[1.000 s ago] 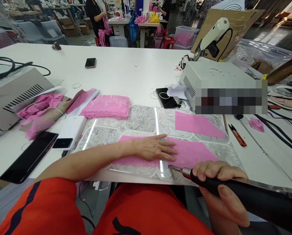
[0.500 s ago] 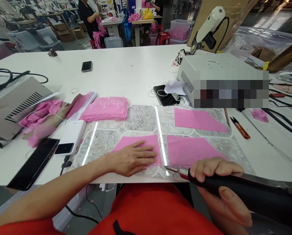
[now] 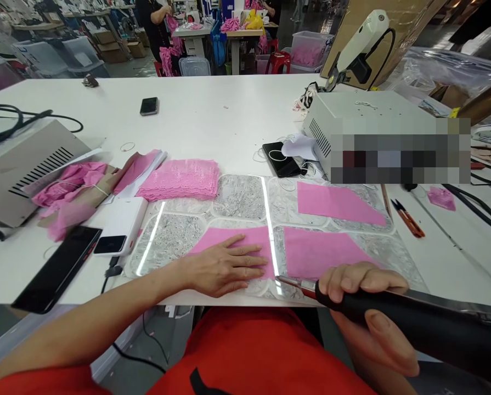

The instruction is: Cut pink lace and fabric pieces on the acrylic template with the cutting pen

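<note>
My left hand (image 3: 224,266) lies flat, fingers stretched out, on a pink fabric piece (image 3: 255,235) near the table's front edge. Part of that piece is hidden beneath the palm. In my right hand (image 3: 362,278) is a thick black-handled tool (image 3: 446,323), with fingers and thumb wrapped around the handle. Its narrow metal tip (image 3: 288,281) points left, close to the lower right corner of the piece under my left hand; I cannot tell whether it touches. Two more pink pieces, one nearer (image 3: 323,252) and one farther (image 3: 339,203), rest flat on the grey stone-patterned mat (image 3: 241,197).
Behind the mat's left side sits a stack of pink lacy fabric (image 3: 179,180). Orange-handled snips (image 3: 407,216) lie at right. Vented grey boxes stand left (image 3: 35,170) and right (image 3: 377,104). A white device (image 3: 122,225) and a black slab (image 3: 60,269) lie at left.
The camera view has shifted slightly, so the table things appear a little farther right. Both hands and the tool hold almost the same place, and the fabric pieces lie as before.
</note>
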Demonstrator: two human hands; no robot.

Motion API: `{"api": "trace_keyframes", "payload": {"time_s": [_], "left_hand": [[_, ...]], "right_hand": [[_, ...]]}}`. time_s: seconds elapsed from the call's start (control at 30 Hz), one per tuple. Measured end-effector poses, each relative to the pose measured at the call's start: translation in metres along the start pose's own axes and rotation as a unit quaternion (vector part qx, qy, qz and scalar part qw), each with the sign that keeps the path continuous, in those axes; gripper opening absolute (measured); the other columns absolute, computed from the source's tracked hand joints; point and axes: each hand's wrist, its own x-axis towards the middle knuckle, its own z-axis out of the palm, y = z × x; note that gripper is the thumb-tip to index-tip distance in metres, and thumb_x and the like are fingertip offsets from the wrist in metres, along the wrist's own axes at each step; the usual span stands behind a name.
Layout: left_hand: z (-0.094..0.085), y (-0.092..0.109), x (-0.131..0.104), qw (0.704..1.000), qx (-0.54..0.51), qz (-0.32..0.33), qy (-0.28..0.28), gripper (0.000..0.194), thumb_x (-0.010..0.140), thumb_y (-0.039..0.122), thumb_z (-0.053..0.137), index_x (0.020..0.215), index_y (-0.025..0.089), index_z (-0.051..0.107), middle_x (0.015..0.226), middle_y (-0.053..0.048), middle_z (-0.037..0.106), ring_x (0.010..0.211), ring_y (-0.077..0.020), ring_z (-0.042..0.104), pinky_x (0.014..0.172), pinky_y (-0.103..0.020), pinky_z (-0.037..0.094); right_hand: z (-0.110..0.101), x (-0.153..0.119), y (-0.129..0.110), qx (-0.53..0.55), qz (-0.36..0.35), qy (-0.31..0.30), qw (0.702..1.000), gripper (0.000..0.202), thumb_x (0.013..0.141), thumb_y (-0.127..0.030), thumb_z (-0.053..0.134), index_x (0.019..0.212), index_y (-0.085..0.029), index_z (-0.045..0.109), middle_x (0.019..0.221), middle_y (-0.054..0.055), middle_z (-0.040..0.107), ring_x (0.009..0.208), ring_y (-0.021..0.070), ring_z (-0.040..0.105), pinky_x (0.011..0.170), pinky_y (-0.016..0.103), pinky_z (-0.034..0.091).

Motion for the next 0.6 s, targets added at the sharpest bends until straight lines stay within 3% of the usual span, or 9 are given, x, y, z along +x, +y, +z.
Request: {"api": "trace_keyframes", "payload": {"time_s": [0.6], "left_hand": [[-0.0026,0.0025,0.0017,0.999,-0.032,-0.007,0.009,0.040,0.097,0.027,0.037,0.135,0.023,0.047,0.144,-0.003,0.043,0.141,-0.0197,0.024,0.118,-0.045,0.001]], "right_hand": [[0.0040,0.0037,0.0036,-0.029,0.014,-0.029,0.999,0.009,0.080,-0.022,0.061,0.088,-0.023,0.056,0.076,0.000,0.054,0.060,0.0142,0.054,0.056,0.035,0.049]]}}
